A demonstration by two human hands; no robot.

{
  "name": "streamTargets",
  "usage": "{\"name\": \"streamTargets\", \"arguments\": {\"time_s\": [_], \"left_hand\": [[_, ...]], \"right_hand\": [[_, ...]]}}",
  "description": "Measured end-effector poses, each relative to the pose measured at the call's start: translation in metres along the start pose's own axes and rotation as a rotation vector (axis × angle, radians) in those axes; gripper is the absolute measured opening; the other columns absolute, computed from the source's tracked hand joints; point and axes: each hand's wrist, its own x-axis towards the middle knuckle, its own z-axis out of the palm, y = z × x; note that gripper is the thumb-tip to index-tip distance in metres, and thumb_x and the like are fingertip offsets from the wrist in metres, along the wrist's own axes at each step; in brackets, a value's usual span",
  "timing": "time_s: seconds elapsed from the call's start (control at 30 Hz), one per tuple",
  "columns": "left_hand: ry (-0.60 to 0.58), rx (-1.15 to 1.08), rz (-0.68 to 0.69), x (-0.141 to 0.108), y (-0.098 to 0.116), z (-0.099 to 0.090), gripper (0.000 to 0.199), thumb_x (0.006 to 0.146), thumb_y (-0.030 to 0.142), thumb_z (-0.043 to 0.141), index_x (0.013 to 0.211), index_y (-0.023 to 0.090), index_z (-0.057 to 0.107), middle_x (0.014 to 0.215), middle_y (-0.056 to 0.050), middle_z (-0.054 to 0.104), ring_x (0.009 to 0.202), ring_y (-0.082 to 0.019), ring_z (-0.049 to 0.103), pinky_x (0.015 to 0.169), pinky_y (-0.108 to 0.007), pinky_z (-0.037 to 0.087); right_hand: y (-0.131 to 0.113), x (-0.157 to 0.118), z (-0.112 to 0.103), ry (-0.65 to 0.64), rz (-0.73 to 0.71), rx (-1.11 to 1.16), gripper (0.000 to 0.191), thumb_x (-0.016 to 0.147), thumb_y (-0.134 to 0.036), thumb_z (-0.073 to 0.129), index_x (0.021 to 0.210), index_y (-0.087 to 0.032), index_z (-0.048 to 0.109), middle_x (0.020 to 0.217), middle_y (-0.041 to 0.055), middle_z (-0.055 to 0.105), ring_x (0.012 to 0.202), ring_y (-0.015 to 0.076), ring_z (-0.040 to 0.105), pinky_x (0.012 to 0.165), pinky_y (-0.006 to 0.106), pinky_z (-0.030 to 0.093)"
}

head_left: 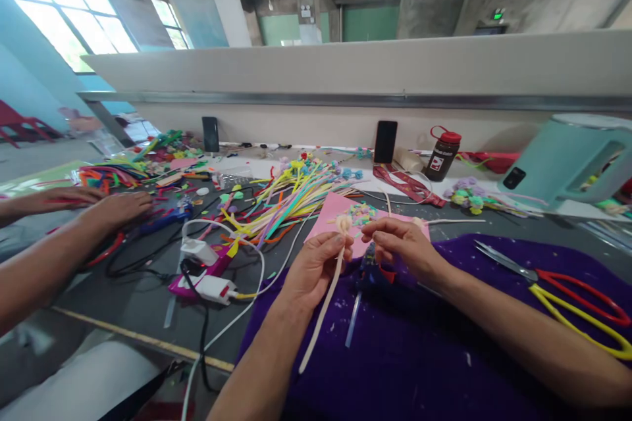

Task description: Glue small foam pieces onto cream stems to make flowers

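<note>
Possibly the cream, fuzzy, loop-headed stem (328,303) could twist, the left fingers (330,245) pinching only its neck, the right fingers (388,227) unclear in grip.

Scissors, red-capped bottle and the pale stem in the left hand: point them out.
Scissors (532,275), head view: at the pivot.
Red-capped bottle (440,161), head view: on the body.
Pale stem (322,316), head view: along its bare length.

The left hand (312,270) hides part of the looped top (343,222) of the cream stem (322,316) from us; we cannot tell whether the right hand (402,247) pinches anything. Near the desk's (133,306) back edge, we find the bottle (441,161) lettering too small. Leftward, a co-worker's forearms (54,263) leave our view.
</note>
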Motion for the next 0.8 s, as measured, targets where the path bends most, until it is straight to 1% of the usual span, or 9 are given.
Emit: {"name": "streamTargets", "arguments": {"time_s": [0.13, 0.23, 0.33, 0.4, 0.47, 0.53, 0.6, 0.7, 0.8], "left_hand": [[0.009, 0.073, 0.009, 0.000, 0.000, 0.001, 0.017, 0.062, 0.028, 0.071, 0.066, 0.012, 0.067, 0.056, -0.001, 0.058, 0.050, -0.007, 0.049, 0.047, -0.017, 0.033], [0.007, 0.198, 0.013, -0.008, 0.001, 0.008, 0.017, 0.064, 0.030, 0.070, 0.066, 0.013, 0.067, 0.057, -0.002, 0.060, 0.051, -0.007, 0.050, 0.050, -0.018, 0.035], [-0.026, 0.378, 0.112, -0.026, -0.001, 0.019, 0.016, 0.067, 0.030, 0.067, 0.066, 0.014, 0.067, 0.064, -0.003, 0.063, 0.059, -0.010, 0.052, 0.057, -0.020, 0.038], [-0.069, 0.507, 0.175, -0.042, -0.004, 0.029, 0.015, 0.070, 0.029, 0.065, 0.068, 0.014, 0.067, 0.068, -0.003, 0.062, 0.063, -0.011, 0.052, 0.060, -0.021, 0.037], [-0.115, 0.595, 0.200, -0.058, -0.008, 0.038, 0.015, 0.072, 0.029, 0.062, 0.070, 0.015, 0.066, 0.067, -0.001, 0.060, 0.061, -0.010, 0.048, 0.058, -0.021, 0.035], [-0.162, 0.657, 0.209, -0.074, -0.011, 0.047, 0.014, 0.074, 0.028, 0.061, 0.071, 0.015, 0.065, 0.065, 0.001, 0.057, 0.058, -0.009, 0.045, 0.056, -0.020, 0.034], [-0.223, 0.699, 0.206, -0.089, -0.013, 0.053, 0.012, 0.076, 0.026, 0.058, 0.072, 0.015, 0.063, 0.063, 0.002, 0.054, 0.058, -0.008, 0.043, 0.056, -0.020, 0.034], [-0.313, 0.705, 0.153, -0.107, -0.017, 0.061, 0.012, 0.078, 0.027, 0.055, 0.076, 0.016, 0.060, 0.061, 0.002, 0.052, 0.054, -0.008, 0.043, 0.052, -0.020, 0.033], [-0.340, 0.674, 0.064, -0.121, -0.026, 0.067, 0.015, 0.078, 0.030, 0.055, 0.078, 0.016, 0.059, 0.057, 0.003, 0.051, 0.047, -0.007, 0.041, 0.044, -0.019, 0.029]], "right_hand": [[-0.007, -0.005, 0.003, -0.004, 0.041, -0.062, 0.026, 0.075, -0.037, 0.060, 0.090, -0.015, 0.062, 0.080, 0.0034, 0.062, 0.049, 0.0068, 0.052, 0.039, 0.017, 0.033], [-0.014, -0.015, 0.000, 0.013, 0.022, -0.086, 0.025, 0.075, -0.035, 0.061, 0.091, -0.016, 0.062, 0.076, 0.0023, 0.063, 0.049, 0.0071, 0.053, 0.039, 0.017, 0.033], [-0.023, -0.035, -0.006, 0.046, -0.007, -0.111, 0.024, 0.075, -0.032, 0.061, 0.092, -0.015, 0.062, 0.072, 0.0019, 0.062, 0.050, 0.0076, 0.054, 0.040, 0.017, 0.034], [-0.029, -0.051, -0.008, 0.040, -0.015, -0.135, 0.026, 0.075, -0.032, 0.062, 0.094, -0.015, 0.062, 0.072, 0.0021, 0.062, 0.051, 0.0078, 0.053, 0.041, 0.017, 0.035], [-0.034, -0.069, -0.008, -0.001, -0.029, -0.139, 0.029, 0.074, -0.032, 0.064, 0.096, -0.015, 0.062, 0.074, 0.0026, 0.062, 0.054, 0.0081, 0.053, 0.043, 0.018, 0.038], [-0.041, -0.088, -0.005, -0.057, -0.075, -0.114, 0.033, 0.071, -0.029, 0.067, 0.100, -0.015, 0.061, 0.079, 0.0025, 0.061, 0.059, 0.0078, 0.053, 0.048, 0.018, 0.040], [-0.048, -0.105, -0.002, -0.122, -0.143, -0.087, 0.041, 0.067, -0.024, 0.071, 0.106, -0.016, 0.059, 0.084, 0.0019, 0.059, 0.062, 0.0073, 0.052, 0.052, 0.019, 0.041], [-0.060, -0.126, 0.004, -0.207, -0.205, -0.123, 0.051, 0.066, -0.022, 0.072, 0.114, -0.018, 0.055, 0.085, 0.0010, 0.055, 0.064, 0.0081, 0.051, 0.055, 0.020, 0.042], [-0.069, -0.143, 0.008, -0.218, -0.235, -0.204, 0.054, 0.064, -0.024, 0.073, 0.115, -0.021, 0.054, 0.091, 0.0021, 0.053, 0.070, 0.0103, 0.052, 0.057, 0.021, 0.043]]}}
